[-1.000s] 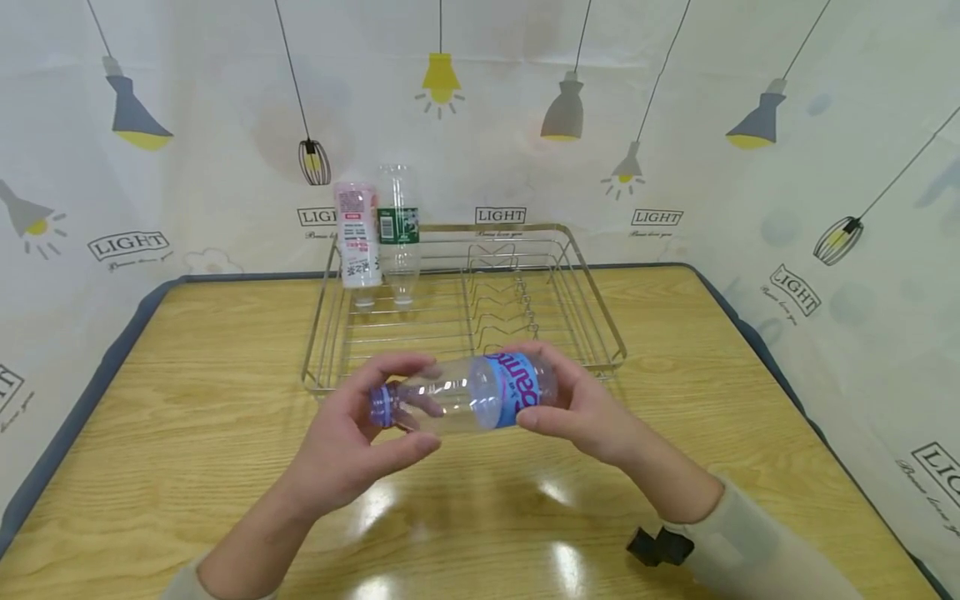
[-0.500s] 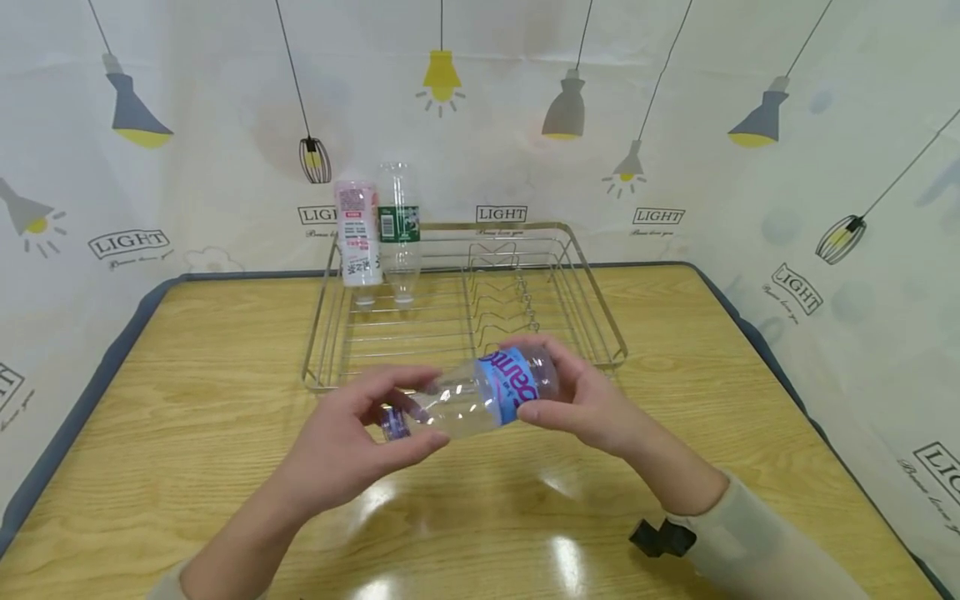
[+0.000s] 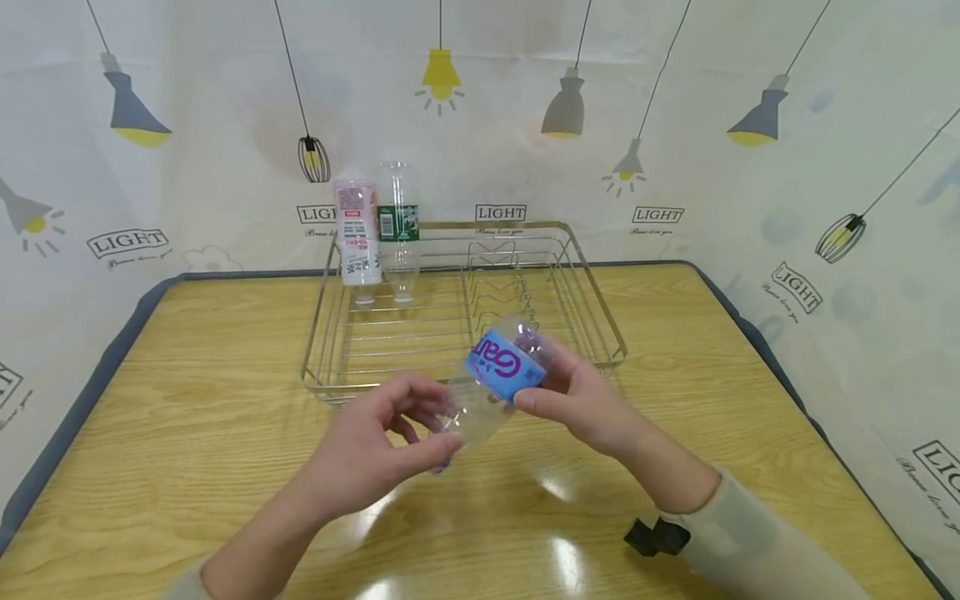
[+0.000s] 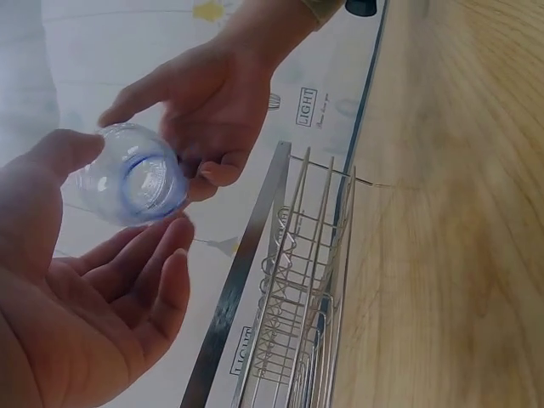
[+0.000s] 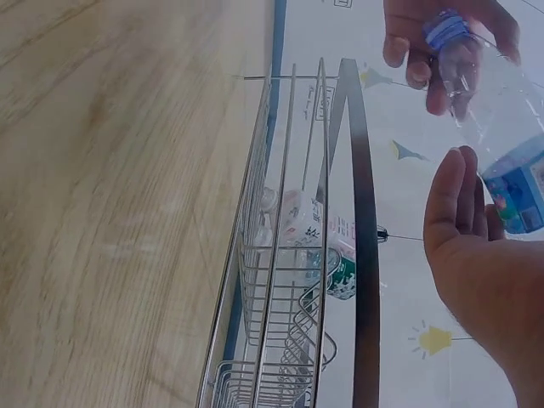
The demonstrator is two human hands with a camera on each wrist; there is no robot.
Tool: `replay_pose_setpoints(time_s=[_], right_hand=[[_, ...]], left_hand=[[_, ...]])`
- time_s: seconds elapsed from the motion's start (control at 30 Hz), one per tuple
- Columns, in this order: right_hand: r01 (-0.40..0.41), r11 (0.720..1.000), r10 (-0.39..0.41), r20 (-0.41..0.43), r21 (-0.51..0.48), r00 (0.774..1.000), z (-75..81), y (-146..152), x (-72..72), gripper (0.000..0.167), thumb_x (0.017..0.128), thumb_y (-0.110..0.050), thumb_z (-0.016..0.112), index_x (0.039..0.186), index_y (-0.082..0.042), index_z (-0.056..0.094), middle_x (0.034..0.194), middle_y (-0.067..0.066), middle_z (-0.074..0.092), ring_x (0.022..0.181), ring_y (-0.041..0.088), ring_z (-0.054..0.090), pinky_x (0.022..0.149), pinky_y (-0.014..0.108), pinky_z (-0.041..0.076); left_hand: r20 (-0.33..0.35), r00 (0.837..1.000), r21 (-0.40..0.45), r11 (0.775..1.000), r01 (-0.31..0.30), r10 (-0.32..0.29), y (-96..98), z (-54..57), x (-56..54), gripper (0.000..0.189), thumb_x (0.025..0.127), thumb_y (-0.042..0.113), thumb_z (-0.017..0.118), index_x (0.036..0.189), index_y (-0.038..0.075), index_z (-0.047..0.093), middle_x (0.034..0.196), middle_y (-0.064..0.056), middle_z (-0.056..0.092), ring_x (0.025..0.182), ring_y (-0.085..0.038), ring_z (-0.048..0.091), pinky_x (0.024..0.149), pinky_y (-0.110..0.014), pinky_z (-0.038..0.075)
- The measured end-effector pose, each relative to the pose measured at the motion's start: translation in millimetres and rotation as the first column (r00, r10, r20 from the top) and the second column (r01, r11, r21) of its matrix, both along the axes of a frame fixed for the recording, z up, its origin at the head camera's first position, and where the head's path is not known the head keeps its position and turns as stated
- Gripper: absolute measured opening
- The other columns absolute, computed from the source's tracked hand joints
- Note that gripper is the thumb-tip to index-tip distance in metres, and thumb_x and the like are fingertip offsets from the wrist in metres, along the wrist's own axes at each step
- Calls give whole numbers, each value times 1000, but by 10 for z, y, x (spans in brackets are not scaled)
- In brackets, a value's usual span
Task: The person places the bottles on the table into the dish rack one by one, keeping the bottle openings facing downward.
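A clear plastic bottle (image 3: pixel 504 367) with a blue label and purple lettering hangs tilted over the table, between both hands. Its base points up and away; its blue neck points down toward the person. The right hand (image 3: pixel 592 408) grips it around the labelled part near the base. The left hand (image 3: pixel 367 454) has its thumb and fingers around the neck end, as the left wrist view also shows the bottle (image 4: pixel 153 183) between thumb and fingertips. From the head view the neck is mostly covered by the left thumb. Whether a cap is on cannot be told.
Behind the hands stands a metal wire dish rack (image 3: pixel 487 226). At its left rear, a pink-and-white bottle (image 3: pixel 360 242) and a clear bottle with a green label (image 3: pixel 399 223) stand upside down. The wooden table (image 3: pixel 187 400) meets lamp-patterned sheeting at its back and sides.
The bottle has turned from nearly level to a steep tilt, its neck swinging down toward the person and its base rising. The left hand has shifted slightly right with it.
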State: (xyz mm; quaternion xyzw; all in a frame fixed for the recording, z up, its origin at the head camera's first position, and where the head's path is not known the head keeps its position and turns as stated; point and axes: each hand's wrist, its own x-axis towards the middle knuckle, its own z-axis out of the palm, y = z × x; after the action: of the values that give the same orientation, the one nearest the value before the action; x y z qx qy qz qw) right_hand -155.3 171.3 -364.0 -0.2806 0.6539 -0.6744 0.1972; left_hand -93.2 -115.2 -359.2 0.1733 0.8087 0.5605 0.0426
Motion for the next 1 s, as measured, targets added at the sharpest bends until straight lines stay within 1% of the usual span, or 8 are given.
replay_pose_setpoints(time_s=[0.07,0.17,0.3,0.4,0.57,0.73,0.87,1.0], right_hand=[[6,1000,-6,-5,10,1000,9,-5,-1,79,105,-13,71,170,2,28,137,7,67,117,18,73,102,32,63],[3,1000,-3,-9,17,1000,17,-20,-8,78,106,-14,70,169,4,29,136,5,68,117,17,73,102,33,63],[-5,1000,5,-11,5,1000,21,-44,-21,78,107,-16,70,171,2,28,139,8,68,120,17,72,105,35,62],[-3,1000,3,-12,-4,1000,27,-57,-21,80,107,-20,70,172,-1,27,144,12,66,125,17,71,107,35,60],[-1,1000,1,1,-20,1000,46,-100,-6,82,106,-16,73,172,-1,27,152,21,60,129,17,69,109,36,60],[6,1000,-7,-3,-17,1000,79,-146,9,80,105,-14,75,170,-2,31,151,22,61,127,18,70,106,36,61],[26,1000,-25,-30,5,999,118,-139,-6,80,105,-15,76,169,-2,31,150,24,59,127,21,69,106,36,61],[48,999,-47,-57,20,997,196,-116,-57,77,104,-12,74,168,-2,32,148,22,59,126,23,68,106,36,61]], left_hand=[[24,999,-18,999,28,-28,19,-16,-4,40,95,28,87,127,12,71,116,-1,79,99,-15,74,83,-28,60],[36,998,-27,999,47,-46,39,-35,-10,45,96,29,86,135,12,69,118,-2,78,100,-15,74,83,-28,59],[14,999,-33,999,33,-32,56,-45,-18,52,98,29,85,145,12,68,119,-3,79,100,-14,74,84,-27,60],[-1,1000,-28,999,28,-28,71,-46,-25,51,99,29,84,144,12,69,119,-3,79,100,-14,74,83,-28,60],[18,1000,-12,1000,6,-5,114,-52,-38,46,101,30,81,144,18,68,121,-1,79,100,-15,74,84,-28,60],[36,999,3,1000,6,-6,129,-70,-49,45,103,31,80,145,21,66,122,-1,78,101,-18,74,85,-29,60],[11,1000,13,1000,-6,6,64,-79,-53,46,105,29,78,148,19,64,126,-3,78,103,-18,75,85,-30,60],[-34,997,14,998,-65,65,-110,-77,-56,44,107,26,74,149,18,64,124,-3,79,101,-16,76,85,-29,60]])
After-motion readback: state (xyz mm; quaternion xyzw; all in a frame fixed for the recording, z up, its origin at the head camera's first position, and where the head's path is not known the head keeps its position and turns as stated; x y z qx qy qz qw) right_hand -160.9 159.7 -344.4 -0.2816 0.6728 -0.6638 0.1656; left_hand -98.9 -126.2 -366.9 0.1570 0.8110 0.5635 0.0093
